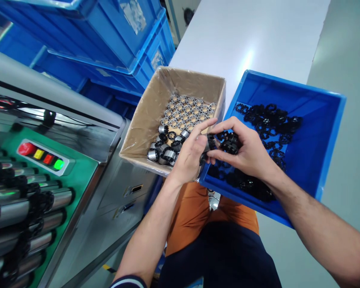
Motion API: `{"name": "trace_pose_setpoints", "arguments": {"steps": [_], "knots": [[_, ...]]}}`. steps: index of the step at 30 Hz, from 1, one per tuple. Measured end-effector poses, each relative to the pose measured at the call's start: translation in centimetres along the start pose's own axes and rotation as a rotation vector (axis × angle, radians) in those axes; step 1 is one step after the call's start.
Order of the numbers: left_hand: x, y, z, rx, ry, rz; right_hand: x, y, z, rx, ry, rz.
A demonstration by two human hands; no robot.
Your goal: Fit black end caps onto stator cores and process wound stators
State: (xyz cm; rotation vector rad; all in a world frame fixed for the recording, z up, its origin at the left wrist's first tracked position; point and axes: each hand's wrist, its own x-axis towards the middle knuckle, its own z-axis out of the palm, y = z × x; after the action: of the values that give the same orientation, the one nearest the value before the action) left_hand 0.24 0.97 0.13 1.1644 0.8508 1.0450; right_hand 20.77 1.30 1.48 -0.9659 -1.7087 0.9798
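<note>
My left hand (190,156) is closed around a short ring-shaped part (210,142), dark on the side that shows; the fingers hide most of it. Close beside it, my right hand (250,150) pinches black toothed plastic rings (229,143) between thumb and fingers. Both hands meet over the gap between a plastic-lined cardboard box (144,120) and a blue bin (315,148). Inside the box, bare metal rings (183,110) stand in rows, and metal rings with black ends (169,154) lie heaped nearer to me. Loose black plastic rings (267,120) fill part of the bin.
A white table (252,36) runs away beyond the box and bin. Stacked blue crates (108,36) rise at the upper left. On the left, a green machine panel (87,164) carries a row of buttons (43,157) and several metal cylinders (12,214).
</note>
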Motion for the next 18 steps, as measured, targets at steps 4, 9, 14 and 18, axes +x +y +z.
{"name": "trace_pose_setpoints", "arguments": {"steps": [4, 9, 14, 18], "knots": [[0.70, -0.17, 0.08, -0.093, 0.159, 0.028, 0.01, -0.44, 0.02, 0.063, -0.006, 0.004], [0.99, -0.32, -0.40, -0.059, 0.310, 0.011, -0.27, -0.76, 0.03, 0.225, -0.017, 0.152], [0.67, -0.13, -0.18, 0.223, 0.154, 0.220, -0.15, -0.57, 0.31, 0.364, -0.006, 0.212], [0.65, -0.38, 0.21, 0.388, 0.182, 0.434, 0.12, -0.21, 0.40, 0.463, -0.043, 0.299]]}}
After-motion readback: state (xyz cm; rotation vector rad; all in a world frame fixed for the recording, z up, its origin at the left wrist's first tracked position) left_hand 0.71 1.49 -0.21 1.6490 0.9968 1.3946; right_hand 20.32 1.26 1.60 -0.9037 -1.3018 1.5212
